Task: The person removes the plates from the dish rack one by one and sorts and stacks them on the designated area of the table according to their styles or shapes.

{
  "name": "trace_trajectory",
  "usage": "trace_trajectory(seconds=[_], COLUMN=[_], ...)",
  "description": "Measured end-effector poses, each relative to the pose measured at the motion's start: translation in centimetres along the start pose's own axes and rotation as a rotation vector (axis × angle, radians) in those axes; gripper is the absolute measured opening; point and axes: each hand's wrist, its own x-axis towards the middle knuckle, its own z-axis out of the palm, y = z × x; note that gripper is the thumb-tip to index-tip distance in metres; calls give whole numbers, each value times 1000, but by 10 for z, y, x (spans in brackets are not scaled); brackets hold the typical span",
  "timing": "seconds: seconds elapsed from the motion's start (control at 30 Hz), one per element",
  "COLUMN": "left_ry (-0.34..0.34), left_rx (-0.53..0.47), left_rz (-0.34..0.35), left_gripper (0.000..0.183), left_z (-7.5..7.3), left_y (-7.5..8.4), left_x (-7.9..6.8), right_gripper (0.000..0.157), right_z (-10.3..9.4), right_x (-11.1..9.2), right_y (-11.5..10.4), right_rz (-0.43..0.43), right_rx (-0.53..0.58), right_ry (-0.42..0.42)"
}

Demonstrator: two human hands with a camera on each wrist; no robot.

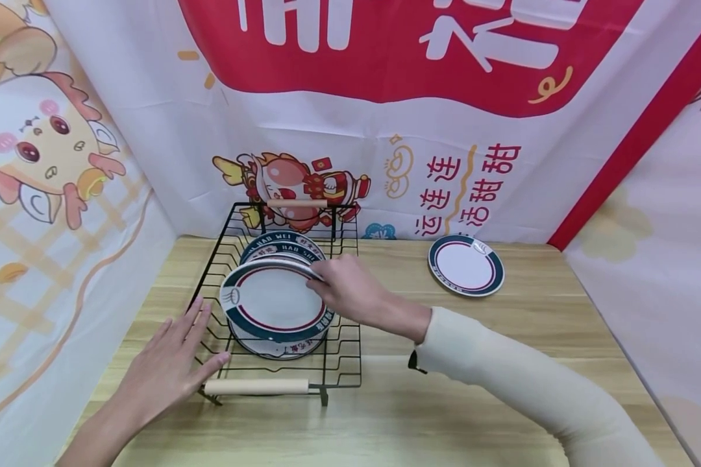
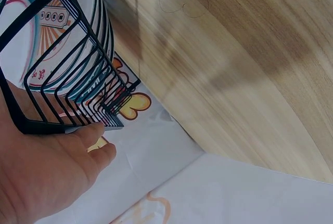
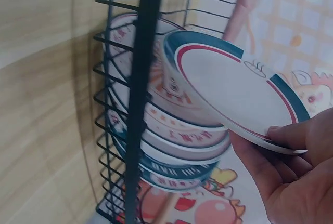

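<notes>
My right hand pinches the edge of a white plate with a teal rim band and a red inner ring. This plate is tilted over a black wire dish rack. Behind and below it, several patterned dishes stand in the rack, partly hidden by it. In the right wrist view, the thumb lies on the plate's face and the fingers sit behind it. My left hand, fingers extended, lies against the rack's left side. From the left wrist view, its fingers touch the rack's wire edge.
A second teal-rimmed plate lies flat on the wooden table, right of the rack. Pale wooden handles cross the rack's front and back ends. Printed cloth hangs behind the table and on both sides.
</notes>
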Motion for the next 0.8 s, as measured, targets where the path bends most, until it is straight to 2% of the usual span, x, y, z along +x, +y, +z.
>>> trace_trajectory(seconds=[0.17, 0.33, 0.57, 0.8], left_ry=[1, 9, 27, 38], left_rx=[2, 11, 11, 8], left_rz=[1, 6, 14, 19], left_gripper=[98, 98, 98, 98], left_z=[0, 0, 1, 2], left_y=[0, -1, -1, 0], left_x=[0, 0, -1, -1], right_gripper=[9, 11, 12, 19], right_z=[-25, -51, -90, -122], right_x=[-6, -14, -28, -45], right_y=[1, 8, 21, 50], right_rz=[25, 42, 199, 289], right_rx=[40, -13, -52, -49], right_ry=[72, 164, 197, 264])
